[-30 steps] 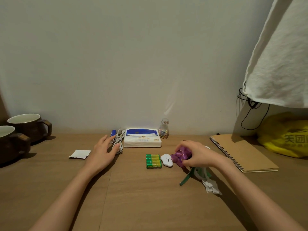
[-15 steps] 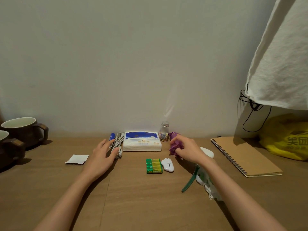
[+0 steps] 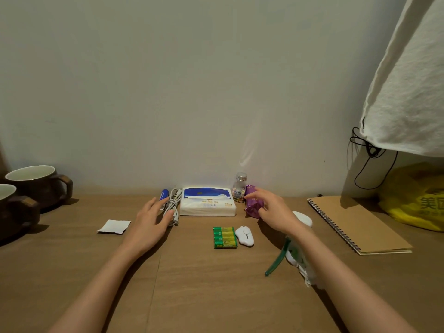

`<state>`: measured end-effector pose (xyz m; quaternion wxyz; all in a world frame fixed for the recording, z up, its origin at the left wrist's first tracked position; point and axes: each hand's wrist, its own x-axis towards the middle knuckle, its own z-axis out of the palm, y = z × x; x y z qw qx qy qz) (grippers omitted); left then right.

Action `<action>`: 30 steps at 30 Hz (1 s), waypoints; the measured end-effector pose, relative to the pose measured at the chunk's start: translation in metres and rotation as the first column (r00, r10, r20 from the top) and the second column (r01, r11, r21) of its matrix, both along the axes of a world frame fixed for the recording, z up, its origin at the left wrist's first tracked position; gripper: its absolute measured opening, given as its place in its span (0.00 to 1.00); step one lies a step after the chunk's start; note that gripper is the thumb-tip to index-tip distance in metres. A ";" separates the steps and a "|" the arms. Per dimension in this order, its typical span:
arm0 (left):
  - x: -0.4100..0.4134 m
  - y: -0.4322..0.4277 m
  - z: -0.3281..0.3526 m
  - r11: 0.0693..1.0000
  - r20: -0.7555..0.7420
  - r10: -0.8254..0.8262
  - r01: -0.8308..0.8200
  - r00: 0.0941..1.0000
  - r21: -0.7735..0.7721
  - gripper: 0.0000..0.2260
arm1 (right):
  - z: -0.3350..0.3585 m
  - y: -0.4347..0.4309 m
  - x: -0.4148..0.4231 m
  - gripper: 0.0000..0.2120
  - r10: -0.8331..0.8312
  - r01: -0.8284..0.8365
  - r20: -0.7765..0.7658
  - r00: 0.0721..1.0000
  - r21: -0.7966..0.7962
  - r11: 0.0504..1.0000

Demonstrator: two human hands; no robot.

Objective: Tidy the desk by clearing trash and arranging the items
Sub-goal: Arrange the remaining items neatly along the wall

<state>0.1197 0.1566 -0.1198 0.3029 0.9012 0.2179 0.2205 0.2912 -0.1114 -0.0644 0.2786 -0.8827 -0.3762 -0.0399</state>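
Where fingers [image 3: 252, 194] touch: crinkled purple packet [image 3: 252, 205]

On the wooden desk [image 3: 216, 296], a crumpled purple wrapper [image 3: 252, 205] sits near the wall, just right of a white tissue pack [image 3: 207, 201] with a blue top and beside a small clear bottle [image 3: 239, 190]. A coiled white cable [image 3: 174, 207] and a blue tube [image 3: 163, 195] lie left of the pack. A green battery pack [image 3: 224, 237] and a white oval gadget [image 3: 244, 235] lie side by side nearer. A white paper scrap [image 3: 114, 226] lies flat at left.
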 end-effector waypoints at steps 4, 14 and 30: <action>0.000 0.001 0.000 1.000 -0.012 -0.003 0.003 1.000 0.008 0.23 | 0.006 -0.023 0.003 0.20 -0.150 0.161 0.121 0.981 -0.090 0.983; -0.002 -0.003 0.003 1.000 -0.037 0.004 -0.003 0.999 0.007 0.23 | -0.015 -0.082 0.016 0.20 -0.313 0.305 -0.035 0.949 -0.150 0.940; -0.005 -0.005 0.005 1.000 -0.025 0.014 -0.014 1.000 -0.016 0.22 | 0.018 0.032 -0.036 0.19 0.014 -0.023 0.076 0.997 0.114 0.993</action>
